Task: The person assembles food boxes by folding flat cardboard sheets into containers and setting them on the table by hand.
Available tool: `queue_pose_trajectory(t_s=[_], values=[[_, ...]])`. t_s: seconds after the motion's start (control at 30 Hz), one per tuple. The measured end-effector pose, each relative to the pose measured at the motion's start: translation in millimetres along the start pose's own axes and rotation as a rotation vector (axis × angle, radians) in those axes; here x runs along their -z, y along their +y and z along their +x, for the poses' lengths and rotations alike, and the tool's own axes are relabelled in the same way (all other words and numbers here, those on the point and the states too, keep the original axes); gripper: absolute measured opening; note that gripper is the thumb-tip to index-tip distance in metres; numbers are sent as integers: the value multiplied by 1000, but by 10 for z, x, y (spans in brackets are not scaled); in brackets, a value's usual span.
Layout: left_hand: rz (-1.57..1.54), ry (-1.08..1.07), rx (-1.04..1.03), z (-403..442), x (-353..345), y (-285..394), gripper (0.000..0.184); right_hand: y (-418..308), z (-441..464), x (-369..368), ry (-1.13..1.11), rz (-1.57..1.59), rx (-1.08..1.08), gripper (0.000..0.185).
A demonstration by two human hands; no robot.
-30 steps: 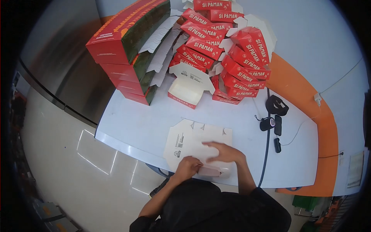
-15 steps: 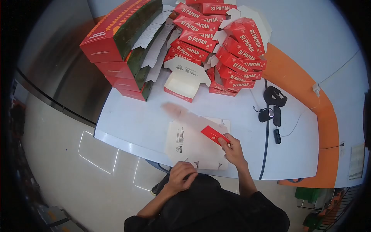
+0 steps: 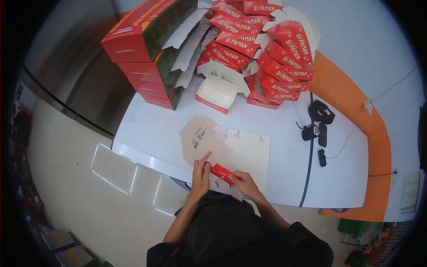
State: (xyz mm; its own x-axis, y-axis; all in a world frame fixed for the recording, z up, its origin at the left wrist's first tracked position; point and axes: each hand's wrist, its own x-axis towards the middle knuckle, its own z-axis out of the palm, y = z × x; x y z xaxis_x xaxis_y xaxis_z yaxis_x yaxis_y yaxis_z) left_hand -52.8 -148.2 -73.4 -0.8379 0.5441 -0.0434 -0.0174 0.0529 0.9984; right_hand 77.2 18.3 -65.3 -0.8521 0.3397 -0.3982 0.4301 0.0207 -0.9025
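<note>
A partly folded red-and-white cardboard food box (image 3: 198, 135) is between my hands near the table's front edge, its printed white lid flap blurred by motion. My right hand (image 3: 246, 184) pinches the box's red side panel at the right end. At the other end my left hand (image 3: 201, 175) grips the red edge with the thumb, its index finger pointing up along the inside. Beneath the box lies a flat, unfolded cardboard sheet (image 3: 252, 153), white side up, with cut slots.
An open folded box (image 3: 216, 94) stands behind my hands. Stacked red "SI PAMAN" boxes (image 3: 284, 71) rise behind it. Larger red boxes (image 3: 133, 46) are piled at the left. To the right lie a black strap (image 3: 321, 112), a small black device (image 3: 310, 132) and cables.
My right hand has brought the box down and left, and its lid flap has swung upright. My left hand has risen from the table edge and taken hold of it. The view has shifted slightly.
</note>
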Motion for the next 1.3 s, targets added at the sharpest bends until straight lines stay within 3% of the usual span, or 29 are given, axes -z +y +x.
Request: queue_pose_trajectory(t_s=[0.03, 0.13, 0.2, 0.37, 0.57, 0.67, 0.73, 0.83, 0.87, 0.97, 1.03, 1.17, 1.27, 1.3], values=[[129, -77, -42, -21, 24, -2, 35, 45, -1, -18, 53, 72, -67, 21], [408, -174, -308, -55, -27, 91, 29, 15, 19, -72, 149, 258, 16, 20], [471, -137, -355, -88, -48, 70, 26, -66, -6, -85, 113, 137, 35, 19], [319, 232, -168, -47, -37, -115, 22, -50, -13, -104, 36, -25, 131, 19], [529, -100, -400, -185, 64, -53, 26, -209, -9, -54, -7, -67, 198, 22], [546, -243, -307, -191, 167, -69, 25, -592, -92, 38, -100, -240, 184, 27], [437, -125, -290, -154, 162, 64, 21, -764, -112, 110, -198, -341, 176, 32], [400, 66, -211, -86, 246, -57, 16, -992, -194, 213, -309, -174, 264, 42], [406, 133, -177, -45, 280, -159, 17, -1065, -240, 250, -296, -215, 348, 44], [-249, 217, 32, 9, 282, -314, 22, -1125, -278, 303, -220, -390, 575, 45], [-90, 189, 24, -13, 292, -304, 24, -931, -160, 259, -110, -568, 691, 43], [-9, 208, -10, -93, 132, 124, 27, -848, -60, -21, 255, -498, 725, 23], [373, 53, -185, -117, 209, 147, 25, -901, -42, -70, 318, -614, 715, 18], [345, 48, -146, -149, 189, 130, 25, -871, -39, -85, 288, -649, 728, 17]])
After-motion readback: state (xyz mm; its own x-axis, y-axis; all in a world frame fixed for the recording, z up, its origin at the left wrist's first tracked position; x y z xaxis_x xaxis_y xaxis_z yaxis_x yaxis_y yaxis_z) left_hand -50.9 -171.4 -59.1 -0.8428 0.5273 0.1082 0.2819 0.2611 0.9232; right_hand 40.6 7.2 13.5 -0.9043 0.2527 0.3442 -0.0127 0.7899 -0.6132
